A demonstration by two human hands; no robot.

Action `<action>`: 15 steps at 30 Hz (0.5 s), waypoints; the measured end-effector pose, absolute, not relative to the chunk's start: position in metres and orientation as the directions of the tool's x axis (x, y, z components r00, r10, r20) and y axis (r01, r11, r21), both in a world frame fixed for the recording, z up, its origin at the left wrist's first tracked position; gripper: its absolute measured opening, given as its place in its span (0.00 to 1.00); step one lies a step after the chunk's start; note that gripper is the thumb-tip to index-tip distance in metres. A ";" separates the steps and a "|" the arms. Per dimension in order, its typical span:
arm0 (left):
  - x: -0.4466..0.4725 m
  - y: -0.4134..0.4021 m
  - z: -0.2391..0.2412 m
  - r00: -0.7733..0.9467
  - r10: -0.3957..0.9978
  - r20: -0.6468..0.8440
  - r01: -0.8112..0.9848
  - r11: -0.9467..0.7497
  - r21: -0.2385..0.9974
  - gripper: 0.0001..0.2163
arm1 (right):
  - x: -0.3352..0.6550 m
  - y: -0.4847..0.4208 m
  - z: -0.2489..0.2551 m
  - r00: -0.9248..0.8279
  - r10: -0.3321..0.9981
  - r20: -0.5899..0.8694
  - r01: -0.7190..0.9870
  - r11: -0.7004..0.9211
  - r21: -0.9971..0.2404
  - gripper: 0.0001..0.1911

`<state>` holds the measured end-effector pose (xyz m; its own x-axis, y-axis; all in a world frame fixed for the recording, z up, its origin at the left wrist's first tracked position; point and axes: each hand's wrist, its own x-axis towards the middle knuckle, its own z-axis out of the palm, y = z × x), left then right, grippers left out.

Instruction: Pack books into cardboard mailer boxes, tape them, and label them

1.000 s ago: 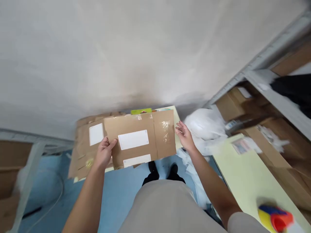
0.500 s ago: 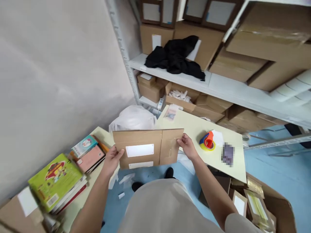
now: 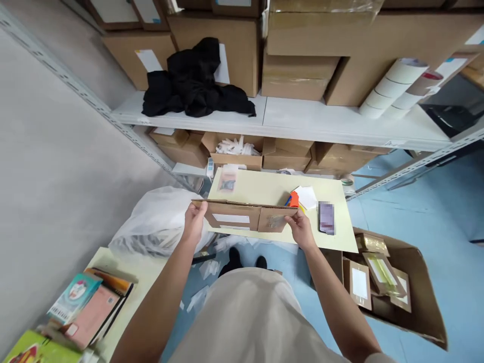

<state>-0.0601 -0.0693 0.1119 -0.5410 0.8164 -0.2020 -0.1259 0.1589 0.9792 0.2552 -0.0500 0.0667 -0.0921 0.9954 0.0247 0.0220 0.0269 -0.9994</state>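
Note:
A flattened cardboard box (image 3: 253,218) with white labels and a strip of clear tape is held out in front of me, tilted so that its face looks narrow. My left hand (image 3: 195,222) grips its left end, thumb on the near face. At the right end, my right hand (image 3: 301,229) pinches the lower corner by the taped part. Behind the cardboard, on the pale table (image 3: 257,184), an orange tape dispenser (image 3: 294,199) is partly hidden by its top edge. White paper (image 3: 306,197) and a phone (image 3: 326,218) lie to the right of it.
Stacked books (image 3: 86,307) lie on a surface at left, beside a large white plastic bag (image 3: 151,217). A big carton (image 3: 423,282) of small parcels stands on the floor at right. Shelving (image 3: 295,118) with boxes and black cloth (image 3: 198,83) spans the back.
My view has turned right toward the table. The cardboard moved with both hands over the table's near edge and tipped flatter. Both hands keep their hold.

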 end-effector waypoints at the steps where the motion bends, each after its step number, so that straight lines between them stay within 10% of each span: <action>1: -0.060 -0.061 0.113 -0.525 0.821 -0.224 -0.138 0.177 0.974 0.21 | 0.257 -0.046 0.065 -0.084 0.996 0.031 0.025 0.033 -0.999 0.13; 15: -0.088 0.011 0.091 -0.365 0.828 -0.425 -0.259 0.349 0.901 0.22 | 0.223 -0.009 0.064 -0.028 1.000 0.005 0.168 0.009 -0.986 0.24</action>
<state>-0.0877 0.0107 0.0912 -0.3650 0.8282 -0.4253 -0.2588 0.3486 0.9008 0.2235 -0.0088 0.0645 -0.0285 0.9996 0.0048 0.1677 0.0095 -0.9858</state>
